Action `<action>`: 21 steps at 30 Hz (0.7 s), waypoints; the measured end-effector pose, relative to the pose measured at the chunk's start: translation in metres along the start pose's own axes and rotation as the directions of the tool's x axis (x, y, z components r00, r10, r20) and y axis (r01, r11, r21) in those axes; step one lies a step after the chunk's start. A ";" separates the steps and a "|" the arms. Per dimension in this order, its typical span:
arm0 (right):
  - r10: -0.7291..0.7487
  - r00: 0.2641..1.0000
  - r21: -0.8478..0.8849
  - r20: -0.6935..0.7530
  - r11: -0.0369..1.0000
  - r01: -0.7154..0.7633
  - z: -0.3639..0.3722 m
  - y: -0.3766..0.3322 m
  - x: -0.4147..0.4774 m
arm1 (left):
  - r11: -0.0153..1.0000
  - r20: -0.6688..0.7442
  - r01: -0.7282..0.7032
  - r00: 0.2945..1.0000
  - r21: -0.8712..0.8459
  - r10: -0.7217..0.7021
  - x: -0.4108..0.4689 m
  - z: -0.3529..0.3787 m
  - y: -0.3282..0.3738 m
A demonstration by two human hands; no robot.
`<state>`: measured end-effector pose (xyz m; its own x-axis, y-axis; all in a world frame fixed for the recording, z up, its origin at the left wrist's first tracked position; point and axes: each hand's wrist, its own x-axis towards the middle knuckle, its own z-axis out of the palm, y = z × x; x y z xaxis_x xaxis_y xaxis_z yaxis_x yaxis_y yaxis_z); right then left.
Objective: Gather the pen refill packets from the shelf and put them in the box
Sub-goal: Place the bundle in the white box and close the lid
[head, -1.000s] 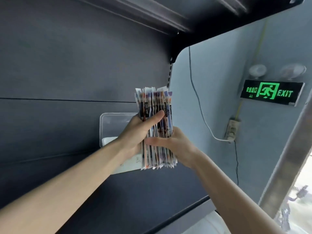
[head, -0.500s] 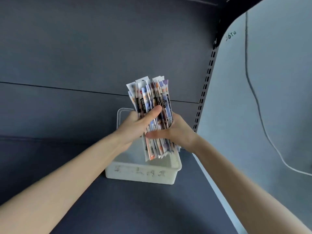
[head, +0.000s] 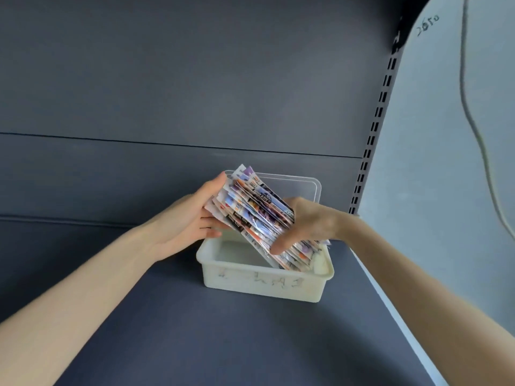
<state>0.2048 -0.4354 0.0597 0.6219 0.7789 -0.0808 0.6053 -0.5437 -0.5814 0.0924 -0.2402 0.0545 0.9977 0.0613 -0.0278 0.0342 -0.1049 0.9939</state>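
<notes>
A thick stack of colourful pen refill packets (head: 255,210) is tilted over a white plastic box (head: 264,282) that stands on the dark shelf. The stack's lower end reaches down inside the box at its right side. My left hand (head: 192,221) presses against the stack's upper left side. From the right, my right hand (head: 303,221) grips the stack, thumb across the front. The box's near wall bears faint handwriting.
The dark shelf board (head: 223,344) stretches toward me in front of the box. A dark back panel (head: 195,79) rises behind it. A slotted upright (head: 370,140) and a pale wall with a hanging cable (head: 473,121) are on the right.
Both hands have lowered the stack from upright above the box and tilted it, so its lower end now sits inside the box. The view has dropped toward the shelf.
</notes>
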 end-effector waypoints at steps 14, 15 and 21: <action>0.213 0.976 -0.148 0.034 0.967 -0.206 0.009 -0.007 -0.004 | 0.825 -0.046 -0.132 0.981 0.550 0.187 0.001 -0.002 -0.024; 0.218 0.976 -0.158 0.019 0.964 -0.212 0.009 -0.006 -0.006 | 0.770 -0.045 -0.140 0.976 0.623 0.214 0.001 -0.003 -0.023; 0.245 0.967 -0.186 -0.068 0.949 -0.254 0.016 0.000 -0.013 | 0.563 -0.155 -0.050 0.938 0.825 0.310 0.016 -0.012 -0.028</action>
<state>0.1888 -0.4406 0.0476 0.7837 0.5986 -0.1659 0.5089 -0.7719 -0.3811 0.1071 -0.2248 0.0276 0.9373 0.1791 0.2991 0.0174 -0.8809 0.4729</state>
